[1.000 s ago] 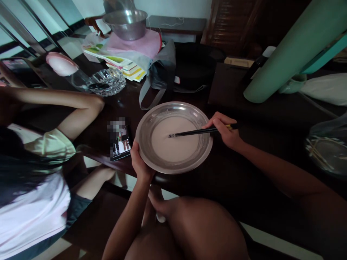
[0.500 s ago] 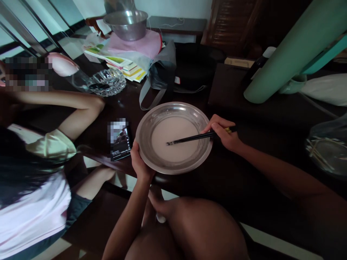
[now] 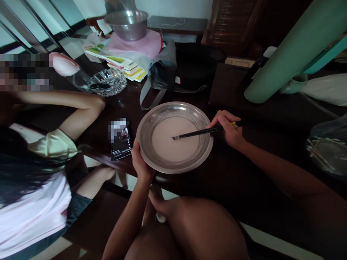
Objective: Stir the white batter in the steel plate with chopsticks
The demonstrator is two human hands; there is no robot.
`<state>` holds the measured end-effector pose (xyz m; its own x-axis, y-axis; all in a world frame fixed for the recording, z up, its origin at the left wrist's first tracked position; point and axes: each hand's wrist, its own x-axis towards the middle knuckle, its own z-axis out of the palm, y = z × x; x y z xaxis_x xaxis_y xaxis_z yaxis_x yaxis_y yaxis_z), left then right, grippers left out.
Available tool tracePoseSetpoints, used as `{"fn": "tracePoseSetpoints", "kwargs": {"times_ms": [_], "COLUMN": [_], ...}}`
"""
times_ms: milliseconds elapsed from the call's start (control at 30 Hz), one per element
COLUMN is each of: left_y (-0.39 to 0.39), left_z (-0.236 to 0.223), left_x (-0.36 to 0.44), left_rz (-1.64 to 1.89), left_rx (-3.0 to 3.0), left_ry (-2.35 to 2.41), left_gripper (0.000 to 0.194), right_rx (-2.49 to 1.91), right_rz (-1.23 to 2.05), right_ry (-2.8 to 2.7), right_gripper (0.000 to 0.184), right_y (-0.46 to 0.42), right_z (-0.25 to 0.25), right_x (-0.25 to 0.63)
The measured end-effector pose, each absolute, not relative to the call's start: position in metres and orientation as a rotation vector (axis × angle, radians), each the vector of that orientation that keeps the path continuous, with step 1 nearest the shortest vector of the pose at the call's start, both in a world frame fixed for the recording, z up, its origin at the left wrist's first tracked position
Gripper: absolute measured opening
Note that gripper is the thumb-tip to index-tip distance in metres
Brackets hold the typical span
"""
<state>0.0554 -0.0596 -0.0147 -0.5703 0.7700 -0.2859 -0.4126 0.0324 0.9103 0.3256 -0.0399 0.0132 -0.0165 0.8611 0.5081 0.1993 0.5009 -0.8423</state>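
Note:
A round metal plate (image 3: 151, 119) sits near the front edge of a dark wooden table (image 3: 230, 173). It holds a pale, milky liquid (image 3: 173, 144). My left hand (image 3: 140, 162) grips the plate's near-left rim, fingers closed on it. My right hand (image 3: 229, 128) is closed on a pair of black chopsticks (image 3: 196, 133). Their tips rest in the liquid near the plate's middle.
Another person sits at the left, an arm (image 3: 67, 101) on the table. A phone (image 3: 120, 139) lies left of the plate. Behind are a glass ashtray (image 3: 110, 82), a grey bag (image 3: 168, 72), books (image 3: 121, 63), a steel bowl (image 3: 127, 23) and a green roll (image 3: 287, 54).
My right hand has shifted the chopsticks, and their tips have moved about in the liquid, from near the centre, down-left, then back toward the centre. My left hand and the plate stay put.

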Motion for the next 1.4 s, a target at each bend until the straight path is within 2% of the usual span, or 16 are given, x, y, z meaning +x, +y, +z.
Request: {"fn": "tracePoseSetpoints", "kwargs": {"times_ms": [600, 1400], "left_y": [-0.059, -0.059], "left_z": [-0.021, -0.023], "left_x": [0.053, 0.051], "left_rz": [1.704, 1.687], "left_rx": [0.428, 0.423], "left_ry": [1.347, 1.321], "left_gripper": [0.03, 0.034], "right_rx": [-0.989, -0.939], "right_rz": [0.623, 0.704], "right_ry": [-1.566, -1.632], "right_gripper": [0.036, 0.037], "right_y": [-0.039, -0.04], "right_z": [0.013, 0.011], "right_x": [0.326, 0.326]}}
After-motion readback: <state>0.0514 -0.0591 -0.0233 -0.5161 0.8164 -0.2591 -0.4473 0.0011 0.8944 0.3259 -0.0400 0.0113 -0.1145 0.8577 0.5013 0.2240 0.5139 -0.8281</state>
